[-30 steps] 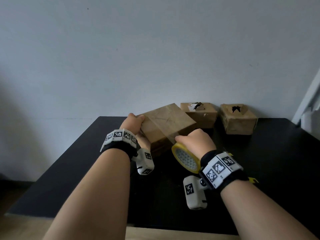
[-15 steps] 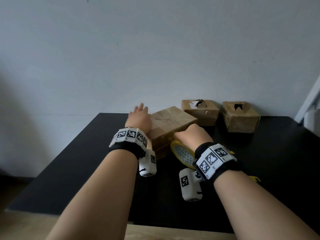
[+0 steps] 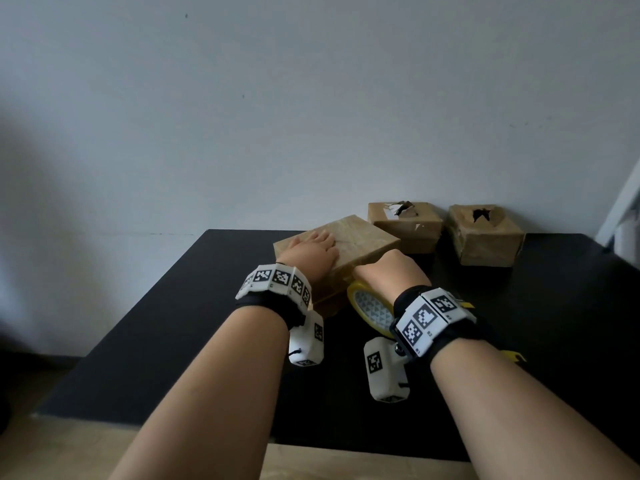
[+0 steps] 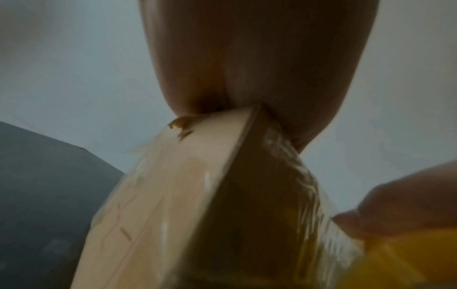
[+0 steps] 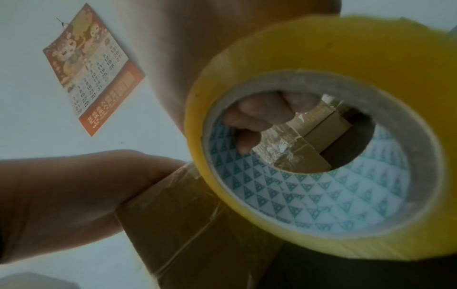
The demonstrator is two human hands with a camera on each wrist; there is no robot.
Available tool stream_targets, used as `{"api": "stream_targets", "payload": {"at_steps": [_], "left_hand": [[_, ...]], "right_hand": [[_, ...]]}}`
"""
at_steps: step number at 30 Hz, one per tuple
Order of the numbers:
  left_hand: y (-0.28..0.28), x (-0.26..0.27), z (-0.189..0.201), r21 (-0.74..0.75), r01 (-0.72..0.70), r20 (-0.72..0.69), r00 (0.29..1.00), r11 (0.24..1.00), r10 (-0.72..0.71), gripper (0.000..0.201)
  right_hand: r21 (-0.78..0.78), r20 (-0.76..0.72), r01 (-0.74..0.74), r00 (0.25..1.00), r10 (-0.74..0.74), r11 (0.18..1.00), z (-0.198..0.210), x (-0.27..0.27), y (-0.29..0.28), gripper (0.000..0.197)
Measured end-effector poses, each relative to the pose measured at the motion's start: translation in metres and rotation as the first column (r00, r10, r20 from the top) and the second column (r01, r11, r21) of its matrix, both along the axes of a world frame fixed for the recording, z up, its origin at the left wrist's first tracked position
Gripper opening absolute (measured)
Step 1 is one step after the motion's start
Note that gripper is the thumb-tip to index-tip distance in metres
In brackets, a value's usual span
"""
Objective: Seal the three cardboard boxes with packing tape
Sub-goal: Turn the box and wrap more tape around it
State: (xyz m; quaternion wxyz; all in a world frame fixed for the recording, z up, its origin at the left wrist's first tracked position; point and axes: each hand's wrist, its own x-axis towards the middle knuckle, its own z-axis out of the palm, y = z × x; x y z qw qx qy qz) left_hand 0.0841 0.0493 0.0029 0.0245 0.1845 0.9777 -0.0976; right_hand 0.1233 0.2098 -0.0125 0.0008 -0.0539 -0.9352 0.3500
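Near cardboard box, frame centre on black table: left hand flat on its top, fingers straight. Right hand curled around yellow tape roll at the box's near edge. Two further boxes, upper right, by the wall.

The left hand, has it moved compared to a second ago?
Yes. The left hand went from gripping the near box's left end to lying flat on its top, further toward the wall.
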Motion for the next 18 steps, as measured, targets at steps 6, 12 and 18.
{"api": "stream_targets", "payload": {"at_steps": [6,12,18], "left_hand": [[0.005,0.009,-0.003,0.171,-0.056,0.002,0.998,0.984,0.057,0.050],[0.004,0.020,0.000,0.183,-0.034,0.038,0.999,0.983,0.028,0.050],[-0.007,0.033,0.001,0.345,-0.153,0.069,0.988,0.926,0.137,0.088]], "right_hand": [[-0.015,-0.007,0.038,0.999,-0.038,0.999,-0.001,0.003,0.005,0.043],[-0.019,-0.008,0.052,0.999,-0.052,0.998,0.000,0.006,0.004,0.048],[-0.035,-0.026,0.042,0.999,-0.043,0.998,0.000,0.012,0.006,0.041]]}}
